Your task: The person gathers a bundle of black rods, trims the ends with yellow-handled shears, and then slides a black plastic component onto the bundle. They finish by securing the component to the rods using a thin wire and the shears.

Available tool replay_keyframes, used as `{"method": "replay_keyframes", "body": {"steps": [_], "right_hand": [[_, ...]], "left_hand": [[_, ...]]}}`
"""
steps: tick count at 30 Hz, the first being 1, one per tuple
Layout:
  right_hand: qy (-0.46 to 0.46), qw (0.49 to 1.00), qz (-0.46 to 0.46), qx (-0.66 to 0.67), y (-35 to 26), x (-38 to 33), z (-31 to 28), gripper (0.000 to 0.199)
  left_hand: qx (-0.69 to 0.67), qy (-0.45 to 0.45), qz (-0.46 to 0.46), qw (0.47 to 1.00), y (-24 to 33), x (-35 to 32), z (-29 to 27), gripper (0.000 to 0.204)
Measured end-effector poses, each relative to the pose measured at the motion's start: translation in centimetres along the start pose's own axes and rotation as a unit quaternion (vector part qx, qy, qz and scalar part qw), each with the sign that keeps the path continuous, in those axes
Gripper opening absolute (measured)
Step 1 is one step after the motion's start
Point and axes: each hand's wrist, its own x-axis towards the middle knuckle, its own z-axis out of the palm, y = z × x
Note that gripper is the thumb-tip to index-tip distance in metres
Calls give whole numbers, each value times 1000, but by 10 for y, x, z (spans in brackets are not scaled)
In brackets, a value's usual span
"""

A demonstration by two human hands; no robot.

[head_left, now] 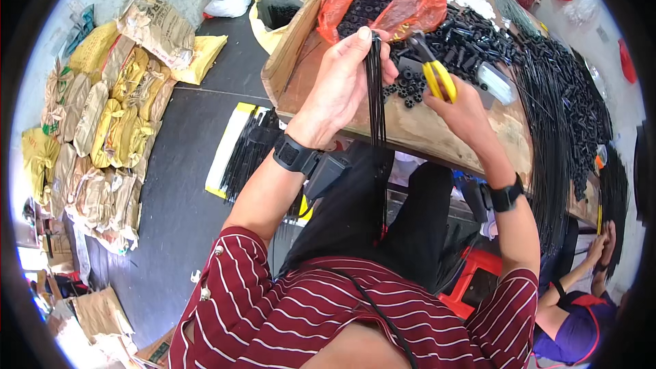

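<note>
My left hand (342,75) is closed around the upper end of a bundle of thin black strands (377,113), which hang straight down over the table's edge toward my lap. In my right hand (463,111) is a pair of pliers (437,78) with yellow handles, its dark jaws pointing up and left, a short way from the bundle's top. Below the jaws lie small black round parts (412,89) beside a grey tray (486,100). Behind my left fingers, a red plastic bag (333,14) holds many small black pieces (365,7).
Heaped black parts (471,41) cover the wooden table (502,123), and long black strands (547,137) drape off its right side. A clear plastic box (497,83) stands near the tray. Filled sacks (113,109) line the floor at left. At lower right sits another person (577,328).
</note>
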Motion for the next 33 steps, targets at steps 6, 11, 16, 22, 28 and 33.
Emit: {"method": "replay_keyframes", "body": {"steps": [6,11,16,22,28,33], "right_hand": [[59,983,-131,-112,-28,62,37,27],[15,977,-161,-141,-36,94,64,25],[-13,964,-181,-195,-34,107,85,22],[-30,975,-137,-175,-45,105,84,26],[-51,991,-43,116,-16,122,81,27],[-69,976,-4,208,-18,119,82,18]], "left_hand": [[-17,45,15,999,2,-6,-27,33],[-27,70,29,997,3,-14,-41,33],[-34,72,28,996,2,-14,-44,33],[-26,73,38,996,3,-16,-47,33],[-12,71,43,996,-5,-9,-42,35],[-15,83,47,995,-1,-10,-38,28]]}}
